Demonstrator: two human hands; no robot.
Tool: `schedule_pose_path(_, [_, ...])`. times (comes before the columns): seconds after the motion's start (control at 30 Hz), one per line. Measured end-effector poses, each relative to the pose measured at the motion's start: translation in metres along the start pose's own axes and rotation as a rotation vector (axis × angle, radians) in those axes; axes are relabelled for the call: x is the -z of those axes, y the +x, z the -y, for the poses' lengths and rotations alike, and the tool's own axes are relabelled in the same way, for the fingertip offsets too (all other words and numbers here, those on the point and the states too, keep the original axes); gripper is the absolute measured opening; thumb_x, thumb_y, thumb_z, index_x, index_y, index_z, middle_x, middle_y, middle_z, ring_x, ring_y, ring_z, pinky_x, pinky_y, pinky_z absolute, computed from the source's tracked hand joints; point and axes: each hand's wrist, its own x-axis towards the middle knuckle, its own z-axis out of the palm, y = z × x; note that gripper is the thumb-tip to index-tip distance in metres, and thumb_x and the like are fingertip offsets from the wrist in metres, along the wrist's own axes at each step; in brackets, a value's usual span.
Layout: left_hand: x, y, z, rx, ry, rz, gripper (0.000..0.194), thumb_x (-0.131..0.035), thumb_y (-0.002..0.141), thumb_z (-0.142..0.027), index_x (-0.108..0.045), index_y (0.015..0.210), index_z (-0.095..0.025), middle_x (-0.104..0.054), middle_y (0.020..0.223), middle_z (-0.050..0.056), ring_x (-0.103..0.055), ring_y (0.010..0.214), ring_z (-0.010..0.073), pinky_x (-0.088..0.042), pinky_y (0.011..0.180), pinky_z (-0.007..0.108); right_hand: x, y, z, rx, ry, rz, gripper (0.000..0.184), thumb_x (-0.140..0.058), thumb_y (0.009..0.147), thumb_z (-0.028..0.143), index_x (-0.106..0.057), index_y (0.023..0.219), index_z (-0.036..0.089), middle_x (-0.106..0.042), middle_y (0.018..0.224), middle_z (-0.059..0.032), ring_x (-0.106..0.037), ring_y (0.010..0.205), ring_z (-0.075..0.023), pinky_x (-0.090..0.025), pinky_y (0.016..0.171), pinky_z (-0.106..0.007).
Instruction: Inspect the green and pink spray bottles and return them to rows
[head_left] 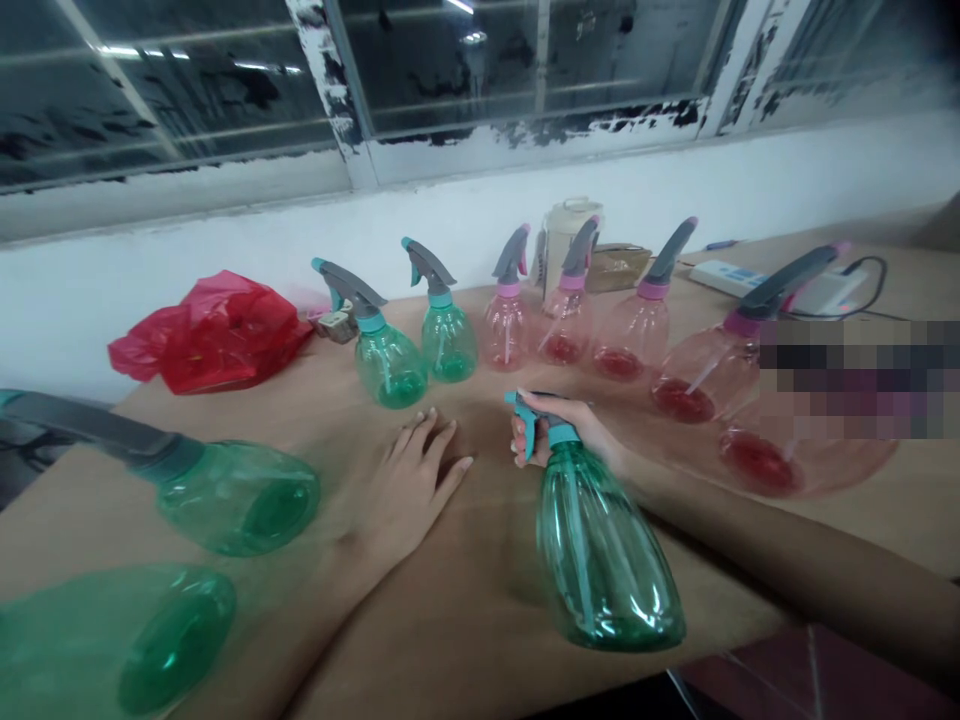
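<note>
My right hand (559, 425) is wrapped round the grey head of a clear green spray bottle (611, 550), its turquoise trigger and nozzle pointing left. The bottle leans, its base toward me at the lower right. My left hand (416, 475) lies flat on the wooden table (465, 640), fingers spread, holding nothing. Beyond the left hand stand two green spray bottles, a nearer one (390, 365) and one beside it (450, 340). Another green spray bottle (240, 495) is to the left of my forearm, and a further green bottle (67, 640) is cut off by the frame.
Several pink spray bottles (566, 325) curve along the back and right. A crumpled red plastic bag (232, 335) lies at the back left. Behind are a cream container (570, 225), a brown packet (619, 268) and a white power strip (731, 278) with a cable. The table's front edge shows lower right.
</note>
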Motion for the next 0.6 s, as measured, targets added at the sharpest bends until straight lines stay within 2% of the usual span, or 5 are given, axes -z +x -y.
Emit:
schedule_pose_path(0.13, [-0.002, -0.002, 0.001, -0.002, 0.002, -0.013, 0.053, -0.032, 0.095, -0.049, -0.046, 0.133, -0.016, -0.042, 0.143, 0.012, -0.037, 0.131, 0.0281, -0.034, 0.105, 0.044, 0.003, 0.000, 0.001, -0.061, -0.024, 0.066, 0.034, -0.058, 0.081, 0.049, -0.065, 0.082, 0.015, -0.067, 0.077, -0.0056, -0.066, 0.078, -0.0183, -0.051, 0.079, -0.034])
schedule_pose_path(0.3, [0.003, -0.004, -0.004, -0.017, 0.013, -0.025, 0.051, -0.033, 0.095, -0.047, -0.049, 0.130, -0.015, -0.045, 0.140, 0.014, -0.041, 0.129, 0.0297, -0.036, 0.102, 0.047, 0.002, 0.000, 0.007, -0.009, -0.132, 0.036, 0.043, -0.050, 0.083, 0.057, -0.065, 0.085, 0.017, -0.070, 0.091, -0.0096, -0.066, 0.092, -0.0217, -0.050, 0.085, -0.036])
schedule_pose_path(0.37, [0.006, -0.006, -0.007, -0.028, 0.012, -0.020, 0.050, -0.033, 0.095, -0.046, -0.050, 0.130, -0.015, -0.045, 0.140, 0.015, -0.042, 0.128, 0.0298, -0.036, 0.102, 0.047, -0.005, -0.003, 0.015, 0.081, -0.194, 0.063, 0.041, -0.051, 0.083, 0.057, -0.065, 0.088, 0.018, -0.070, 0.095, -0.0088, -0.066, 0.095, -0.0229, -0.050, 0.087, -0.038])
schedule_pose_path(0.43, [0.010, -0.007, -0.011, -0.031, 0.005, -0.002, 0.050, -0.034, 0.095, -0.045, -0.050, 0.129, -0.013, -0.045, 0.140, 0.016, -0.042, 0.128, 0.0299, -0.036, 0.102, 0.047, -0.019, -0.006, 0.026, 0.237, -0.293, 0.084, 0.039, -0.053, 0.082, 0.056, -0.064, 0.093, 0.021, -0.069, 0.097, -0.0070, -0.065, 0.097, -0.0236, -0.051, 0.086, -0.040])
schedule_pose_path(0.6, [0.014, -0.012, -0.017, -0.043, -0.071, 0.054, 0.048, -0.036, 0.095, -0.040, -0.048, 0.131, -0.011, -0.042, 0.142, 0.018, -0.037, 0.131, 0.0311, -0.032, 0.105, 0.048, -0.081, -0.015, 0.052, 0.602, -0.681, 0.154, 0.037, -0.060, 0.078, 0.056, -0.065, 0.098, 0.025, -0.066, 0.106, -0.0025, -0.061, 0.105, -0.0227, -0.050, 0.091, -0.039])
